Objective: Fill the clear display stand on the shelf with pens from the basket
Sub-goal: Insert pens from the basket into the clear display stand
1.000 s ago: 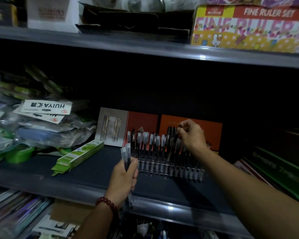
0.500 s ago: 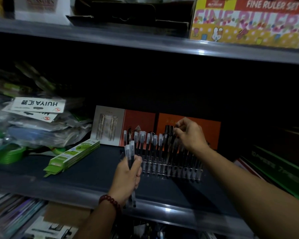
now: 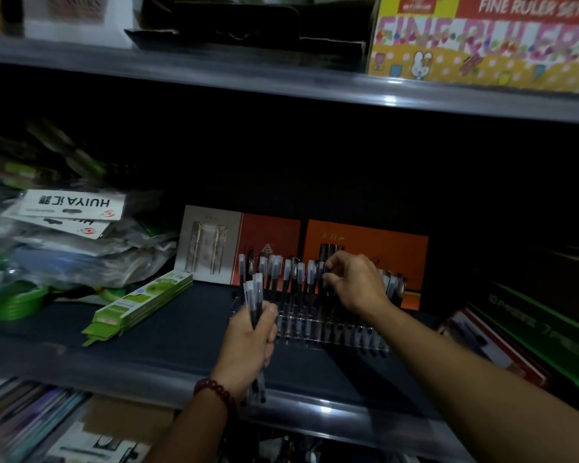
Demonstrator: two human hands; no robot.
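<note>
The left grip (image 3: 248, 349) is wrapped round a bundle of pens (image 3: 253, 292), held upright just in front of the left end of the clear display stand (image 3: 315, 332). The right grip (image 3: 358, 285) is over the stand's middle, thumb and forefinger pinching the capped top of one pen (image 3: 325, 265) in its row. The stand sits on the dark shelf (image 3: 181, 329), crowded with capped pens. Orange boxes (image 3: 365, 238) lean behind it; a green box (image 3: 141, 305) lies well to its left.

the right hand (image 3: 358, 285) covers several pens (image 3: 298, 279) in the display stand (image 3: 315, 332); its grip on any pen cannot be told. the ruler set box (image 3: 482, 45) runs off the right edge.
</note>
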